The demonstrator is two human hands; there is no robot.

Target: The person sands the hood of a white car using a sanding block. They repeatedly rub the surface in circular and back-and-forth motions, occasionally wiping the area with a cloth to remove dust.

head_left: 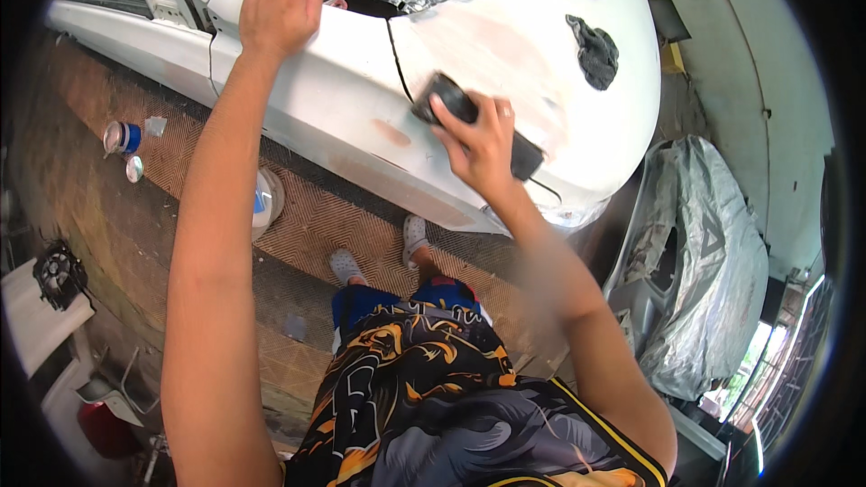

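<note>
Right hand point(483, 146) clamped on one black sanding block point(474, 122) against white car fender point(361, 117); left hand point(280, 4) flat, empty, on fender's upper edge; two dark rags point(595, 50) near bonnet's far edge.

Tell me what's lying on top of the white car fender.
Two dark crumpled rags lie on the white car fender. The right hand presses a black sanding block against it; the left hand rests on it. The block's underside is hidden.

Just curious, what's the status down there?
Left hand flat on white car panel. Right hand holds black sanding block against it. Dark rags nearby, clear.
</note>
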